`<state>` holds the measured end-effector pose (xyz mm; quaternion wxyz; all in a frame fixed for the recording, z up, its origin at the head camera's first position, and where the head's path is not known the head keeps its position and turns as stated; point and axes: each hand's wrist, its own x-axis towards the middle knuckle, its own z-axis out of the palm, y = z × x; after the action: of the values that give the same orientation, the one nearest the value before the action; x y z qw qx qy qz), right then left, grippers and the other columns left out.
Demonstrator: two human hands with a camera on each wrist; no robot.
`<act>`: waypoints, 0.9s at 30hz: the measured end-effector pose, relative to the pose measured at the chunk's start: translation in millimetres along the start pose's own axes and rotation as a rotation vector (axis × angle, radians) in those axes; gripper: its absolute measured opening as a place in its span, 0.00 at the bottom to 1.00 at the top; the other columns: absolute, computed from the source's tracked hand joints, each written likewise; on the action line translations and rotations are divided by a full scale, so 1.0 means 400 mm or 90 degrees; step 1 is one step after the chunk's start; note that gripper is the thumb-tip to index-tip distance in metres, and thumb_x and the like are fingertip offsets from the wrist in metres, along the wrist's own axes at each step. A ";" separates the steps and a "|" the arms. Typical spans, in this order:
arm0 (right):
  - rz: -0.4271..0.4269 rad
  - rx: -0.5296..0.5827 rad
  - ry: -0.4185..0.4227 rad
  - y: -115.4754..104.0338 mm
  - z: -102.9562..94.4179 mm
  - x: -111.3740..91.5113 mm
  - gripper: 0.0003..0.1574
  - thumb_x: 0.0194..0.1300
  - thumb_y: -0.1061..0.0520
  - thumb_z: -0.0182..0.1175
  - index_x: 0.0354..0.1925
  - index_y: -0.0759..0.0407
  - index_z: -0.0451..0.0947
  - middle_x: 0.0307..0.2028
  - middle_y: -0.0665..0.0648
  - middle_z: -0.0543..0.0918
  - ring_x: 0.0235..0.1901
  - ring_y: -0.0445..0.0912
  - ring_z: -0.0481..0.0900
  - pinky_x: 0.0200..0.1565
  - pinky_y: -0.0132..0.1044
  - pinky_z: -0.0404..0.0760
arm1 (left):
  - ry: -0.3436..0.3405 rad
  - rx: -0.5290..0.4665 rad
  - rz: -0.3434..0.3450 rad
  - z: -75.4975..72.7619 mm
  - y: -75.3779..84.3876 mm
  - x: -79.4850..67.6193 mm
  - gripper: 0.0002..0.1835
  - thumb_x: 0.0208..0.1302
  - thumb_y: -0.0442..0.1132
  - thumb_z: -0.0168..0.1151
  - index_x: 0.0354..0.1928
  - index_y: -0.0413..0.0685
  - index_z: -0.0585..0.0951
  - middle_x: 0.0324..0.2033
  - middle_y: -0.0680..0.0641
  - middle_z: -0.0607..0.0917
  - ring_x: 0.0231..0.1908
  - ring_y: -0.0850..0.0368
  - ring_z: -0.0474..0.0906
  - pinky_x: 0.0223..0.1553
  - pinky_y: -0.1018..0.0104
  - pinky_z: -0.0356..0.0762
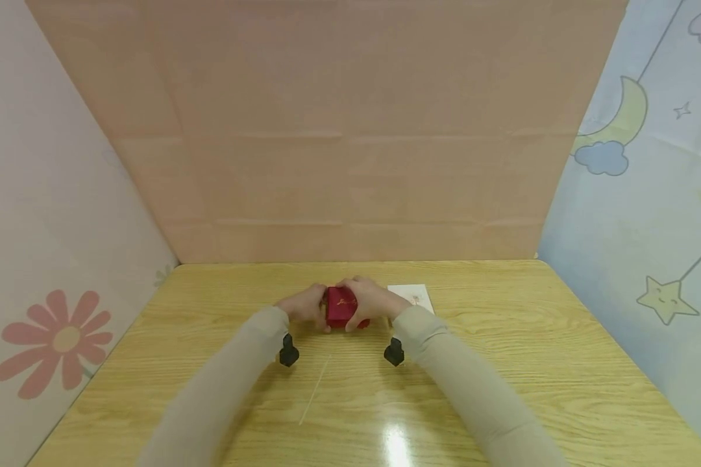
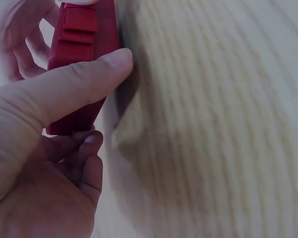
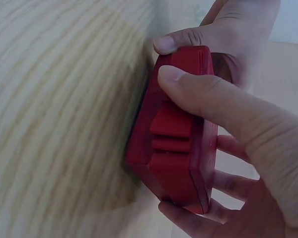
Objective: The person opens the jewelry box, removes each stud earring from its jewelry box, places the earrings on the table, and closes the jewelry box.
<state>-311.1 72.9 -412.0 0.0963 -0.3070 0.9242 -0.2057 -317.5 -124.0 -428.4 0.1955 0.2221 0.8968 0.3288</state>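
Observation:
Both hands hold a small red box [image 1: 340,306] with gold lettering on its top, near the far middle of the table. My left hand [image 1: 307,306] grips its left end, the thumb lying along the front side in the left wrist view. From the right, my right hand [image 1: 371,300] curls over the box and covers part of its top. The right wrist view shows a raised red bow-like band [image 3: 171,134] across the front side, with the right thumb pressed beside it. Fingers on the far side are partly hidden.
A white card or flat packet [image 1: 413,295] with a small print lies behind the right wrist, partly covered by it. A thin pale line [image 1: 315,389] runs along the wooden table [image 1: 128,389]. A beige backdrop [image 1: 350,162] rises at the far edge; patterned panels flank both sides.

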 end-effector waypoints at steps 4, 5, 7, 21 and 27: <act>0.006 0.009 -0.014 -0.002 0.010 0.000 0.58 0.39 0.48 0.81 0.67 0.52 0.65 0.58 0.57 0.73 0.55 0.53 0.70 0.51 0.49 0.75 | -0.004 0.015 -0.005 0.009 -0.011 0.001 0.36 0.38 0.30 0.80 0.54 0.41 0.75 0.47 0.48 0.81 0.49 0.54 0.77 0.60 0.53 0.69; 0.008 0.009 -0.017 -0.002 0.012 -0.001 0.58 0.39 0.48 0.81 0.67 0.52 0.65 0.58 0.57 0.72 0.56 0.53 0.69 0.52 0.49 0.75 | -0.003 0.023 -0.012 0.010 -0.013 0.001 0.37 0.39 0.31 0.80 0.55 0.40 0.74 0.48 0.47 0.80 0.50 0.53 0.76 0.61 0.53 0.68; 0.010 0.009 -0.020 -0.002 0.014 -0.002 0.58 0.40 0.48 0.81 0.67 0.51 0.64 0.59 0.57 0.72 0.56 0.53 0.69 0.52 0.49 0.75 | 0.002 0.035 -0.028 0.012 -0.012 0.000 0.39 0.39 0.33 0.81 0.57 0.40 0.72 0.50 0.46 0.77 0.52 0.51 0.74 0.62 0.52 0.66; 0.023 0.009 -0.023 -0.005 0.014 -0.001 0.60 0.41 0.47 0.81 0.69 0.49 0.62 0.61 0.56 0.70 0.58 0.55 0.68 0.54 0.50 0.74 | 0.017 0.089 -0.082 0.012 0.003 -0.009 0.45 0.42 0.39 0.81 0.61 0.36 0.66 0.56 0.41 0.70 0.58 0.47 0.68 0.65 0.50 0.62; 0.039 0.013 -0.017 -0.014 0.004 -0.017 0.69 0.41 0.45 0.80 0.75 0.48 0.51 0.70 0.60 0.61 0.67 0.59 0.60 0.59 0.58 0.69 | 0.025 0.101 -0.089 0.015 -0.004 -0.016 0.58 0.40 0.42 0.82 0.70 0.34 0.56 0.60 0.39 0.70 0.62 0.45 0.66 0.65 0.49 0.62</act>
<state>-302.3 72.7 -410.7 0.1184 -0.2801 0.9296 -0.2081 -309.4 -125.3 -432.4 0.1824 0.1672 0.9369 0.2470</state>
